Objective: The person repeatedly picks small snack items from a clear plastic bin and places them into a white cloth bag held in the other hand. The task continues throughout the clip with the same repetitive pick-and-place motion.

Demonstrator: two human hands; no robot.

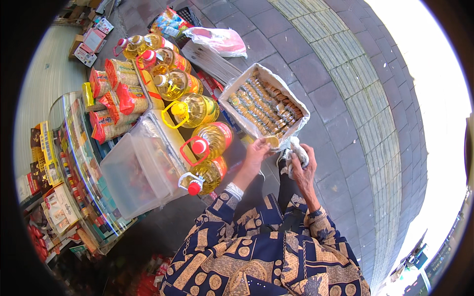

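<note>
My left hand (258,152) pinches a small round wrapped cake (273,142) at the near edge of an open box (226,97) with a pale plastic liner. Rows of similar brown, plastic-wrapped cakes (255,109) fill much of that box. To the right, my right hand (306,166) is closed around a crumpled whitish cloth (299,153), just off the box's near corner. Part of the cloth is hidden by my fingers.
Large cooking oil bottles (214,138) line the left side, beside a translucent plastic bin (137,174) and bagged noodles (124,98). A curved glass display case (81,159) stands farther left. A pink-white plastic bag (218,41) lies beyond the box. Paving (333,122) extends to the right.
</note>
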